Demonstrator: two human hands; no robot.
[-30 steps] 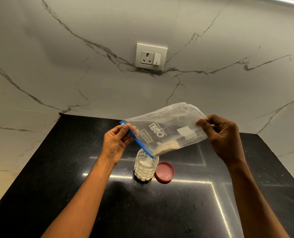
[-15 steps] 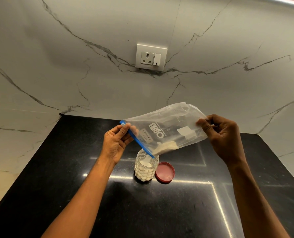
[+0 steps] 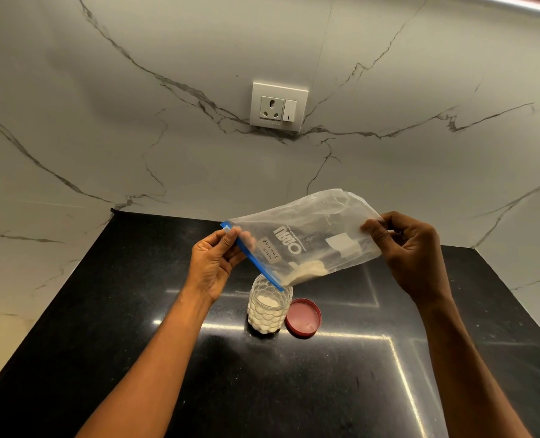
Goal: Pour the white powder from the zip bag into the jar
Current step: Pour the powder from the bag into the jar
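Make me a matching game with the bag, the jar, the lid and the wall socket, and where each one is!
Things:
1. zip bag
2. jar
3. red lid
4. wall socket

Places:
A. lying flat on the black counter
B. on the marble wall
C. held up by both hands
D. standing under the bag's blue edge

Pairs: 1-C, 2-D, 3-A, 4-B

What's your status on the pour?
Left hand pinching bag at zip end, right hand lifting bottom. Last powder at mouth over jar. Lid beside jar, nothing blocking.
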